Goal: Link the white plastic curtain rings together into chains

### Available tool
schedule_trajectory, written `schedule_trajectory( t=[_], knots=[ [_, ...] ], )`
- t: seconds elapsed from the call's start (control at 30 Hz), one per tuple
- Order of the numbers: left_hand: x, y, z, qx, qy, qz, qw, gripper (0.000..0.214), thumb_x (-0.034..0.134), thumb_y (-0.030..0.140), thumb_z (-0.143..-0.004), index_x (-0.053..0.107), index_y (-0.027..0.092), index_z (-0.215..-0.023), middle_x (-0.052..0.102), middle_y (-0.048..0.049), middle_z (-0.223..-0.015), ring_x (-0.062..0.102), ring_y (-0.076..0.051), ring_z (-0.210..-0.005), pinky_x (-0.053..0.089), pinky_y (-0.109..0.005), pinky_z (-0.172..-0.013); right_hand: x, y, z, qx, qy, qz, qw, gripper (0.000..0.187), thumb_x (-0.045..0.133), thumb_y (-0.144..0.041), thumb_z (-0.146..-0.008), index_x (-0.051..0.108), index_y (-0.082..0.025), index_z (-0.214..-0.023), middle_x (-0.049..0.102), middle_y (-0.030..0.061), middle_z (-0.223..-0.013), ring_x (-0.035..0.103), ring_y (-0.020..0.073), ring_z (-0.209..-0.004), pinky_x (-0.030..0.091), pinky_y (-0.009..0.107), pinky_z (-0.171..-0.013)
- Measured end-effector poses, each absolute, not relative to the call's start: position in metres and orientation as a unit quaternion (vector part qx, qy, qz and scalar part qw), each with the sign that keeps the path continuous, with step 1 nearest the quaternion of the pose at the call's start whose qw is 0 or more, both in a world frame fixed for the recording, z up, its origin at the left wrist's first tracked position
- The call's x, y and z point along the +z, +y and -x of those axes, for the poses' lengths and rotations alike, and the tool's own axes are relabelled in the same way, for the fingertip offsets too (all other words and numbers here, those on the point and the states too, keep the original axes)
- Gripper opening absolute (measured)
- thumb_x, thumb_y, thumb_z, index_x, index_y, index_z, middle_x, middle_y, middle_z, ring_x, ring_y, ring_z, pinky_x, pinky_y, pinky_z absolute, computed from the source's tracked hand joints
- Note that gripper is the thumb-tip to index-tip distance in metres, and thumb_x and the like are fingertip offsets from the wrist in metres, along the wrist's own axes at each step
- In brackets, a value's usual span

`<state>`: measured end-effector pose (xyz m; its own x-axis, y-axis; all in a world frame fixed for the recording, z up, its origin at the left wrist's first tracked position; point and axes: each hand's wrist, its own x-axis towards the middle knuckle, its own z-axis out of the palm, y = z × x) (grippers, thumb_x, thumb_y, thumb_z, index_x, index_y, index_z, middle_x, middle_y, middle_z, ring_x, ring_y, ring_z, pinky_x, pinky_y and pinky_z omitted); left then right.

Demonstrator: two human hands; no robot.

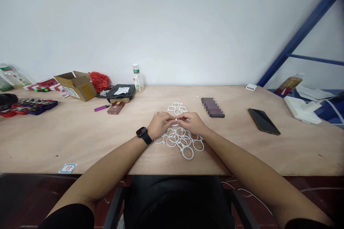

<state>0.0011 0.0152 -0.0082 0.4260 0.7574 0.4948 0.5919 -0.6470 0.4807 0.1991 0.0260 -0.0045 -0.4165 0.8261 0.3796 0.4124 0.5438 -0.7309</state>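
Note:
Both hands meet over the middle of a wooden table (80, 139). My left hand (160, 123), with a black watch on its wrist, and my right hand (191, 121) each pinch a white plastic ring (176, 119) held between their fingertips. Just beneath and in front of the hands lies a loose pile of several white rings (182, 142). A smaller cluster of white rings (177, 108) rests just beyond the hands.
Right of the hands lie a dark phone (213, 107) and a black phone (263, 121). To the left are a maroon box (115, 107), a purple pen (101, 107), a cardboard box (76, 85), a white bottle (137, 77) and a tray (27, 107).

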Motion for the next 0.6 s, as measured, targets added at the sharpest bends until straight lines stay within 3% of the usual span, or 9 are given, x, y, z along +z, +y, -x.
schedule_trajectory(
  t=[0.33, 0.6],
  knots=[
    [-0.0065, 0.0124, -0.0059, 0.331, 0.398, -0.849, 0.105, 0.013, 0.065, 0.033, -0.087, 0.072, 0.023, -0.091, 0.073, -0.0002, -0.087, 0.066, -0.015, -0.084, 0.041, -0.034, -0.087, -0.0029, 0.0223, -0.1965, 0.209, -0.79, 0.418, 0.398, 0.015, 0.059, -0.014, -0.066, 0.071, -0.017, -0.075, 0.067, -0.0002, -0.064, 0.059, 0.0126, -0.058, 0.045, 0.022, -0.056],
    [-0.0072, 0.0101, -0.0106, 0.34, 0.383, -0.847, 0.14, 0.009, 0.069, 0.029, -0.083, 0.071, 0.021, -0.087, 0.073, -0.0003, -0.081, 0.066, -0.015, -0.079, 0.043, -0.033, -0.087, -0.0037, 0.0235, -0.196, 0.181, -0.798, 0.401, 0.413, 0.012, 0.055, -0.011, -0.065, 0.065, -0.017, -0.063, 0.067, 0.0009, -0.065, 0.059, 0.0138, -0.061, 0.045, 0.025, -0.061]
  ],
)
